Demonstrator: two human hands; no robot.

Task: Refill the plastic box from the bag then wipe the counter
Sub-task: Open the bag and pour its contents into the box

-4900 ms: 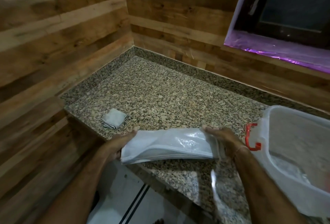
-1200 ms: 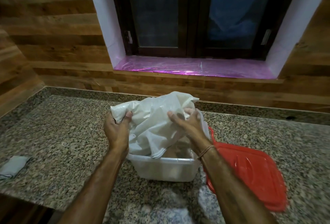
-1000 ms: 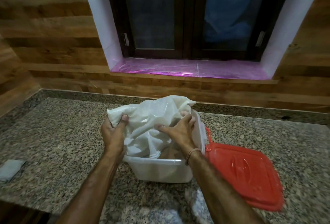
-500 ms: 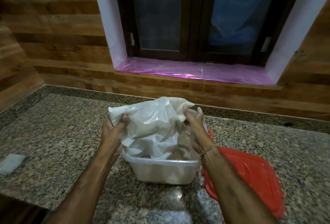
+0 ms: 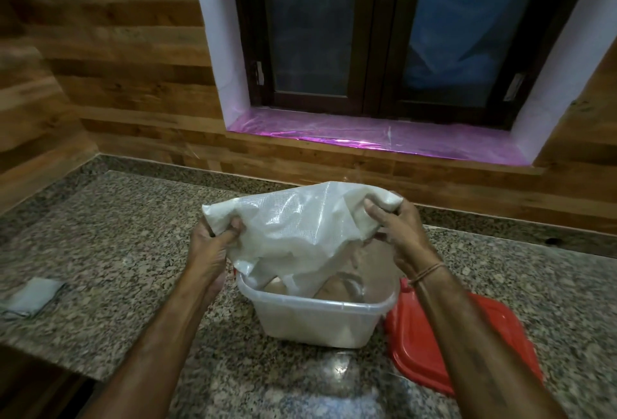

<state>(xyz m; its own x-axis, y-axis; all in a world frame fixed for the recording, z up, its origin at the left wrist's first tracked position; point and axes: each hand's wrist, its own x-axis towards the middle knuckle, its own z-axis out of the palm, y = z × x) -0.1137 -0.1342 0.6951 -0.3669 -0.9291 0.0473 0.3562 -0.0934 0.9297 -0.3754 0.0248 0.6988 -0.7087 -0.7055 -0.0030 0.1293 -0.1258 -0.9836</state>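
A translucent plastic box (image 5: pixel 320 320) stands open on the granite counter (image 5: pixel 110 241). Over it I hold a white woven plastic bag (image 5: pixel 297 235), upside down, its mouth hanging into the box. My left hand (image 5: pixel 213 245) grips the bag's left upper corner. My right hand (image 5: pixel 397 228) grips its right upper corner. Brownish contents show inside the box under the bag's mouth. The box's red lid (image 5: pixel 460 338) lies on the counter just right of the box, partly behind my right forearm.
A folded grey cloth (image 5: pixel 28 296) lies near the counter's front left edge. Wood-panelled walls meet at the back left corner. A window with a purple-lit sill (image 5: pixel 377 138) is behind the counter.
My right hand has moved from the bag's middle up to its right corner, and the bag is now stretched wider and lifted a little above the box.
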